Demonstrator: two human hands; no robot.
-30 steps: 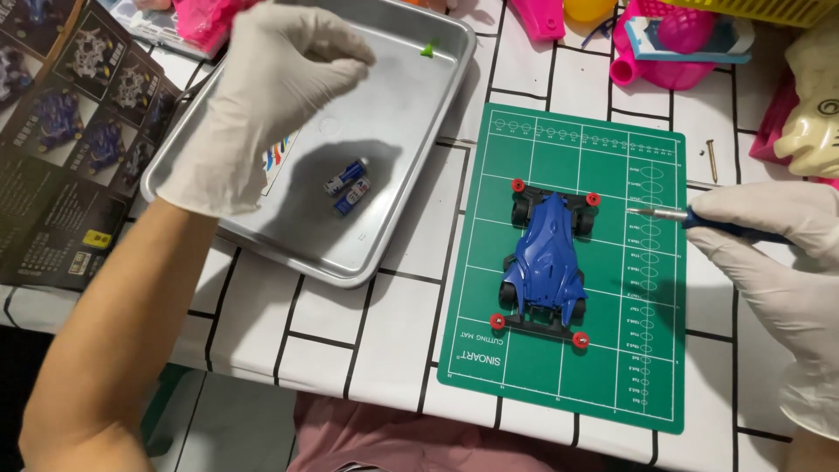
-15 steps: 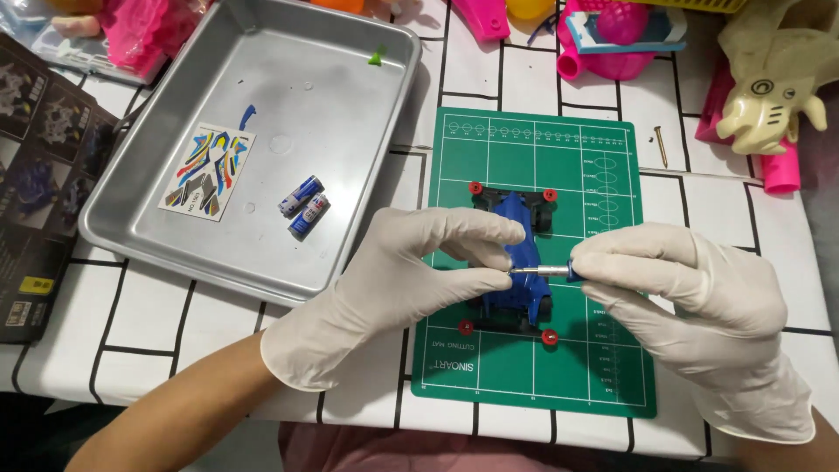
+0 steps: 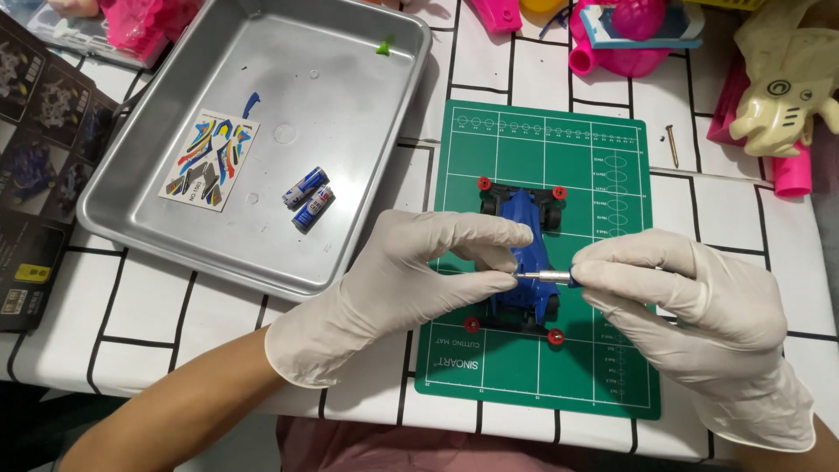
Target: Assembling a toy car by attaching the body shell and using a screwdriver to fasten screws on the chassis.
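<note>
Pinching a small driver tip over the blue toy car

Both hands gloved in white. Right hand has its grip closed on a small screwdriver, held level, metal shaft pointing left. Left hand meets it: thumb and forefinger pinch the very tip of the shaft, grip closed there. Whether a screw or bit sits between those fingertips is too small to tell.

Step in hand, as I judge it: readying or seating the driver tip, not yet driving anything. Next move calls for a steady hold and a fine downward aim onto the car body.

Blue toy car, with red wheel hubs, lies on the green cutting mat, directly under the two grips and partly hidden by them.

Left of the mat on the tabletop: a metal tray holding two batteries and a sticker sheet. A loose screw lies just right of the mat.
</note>
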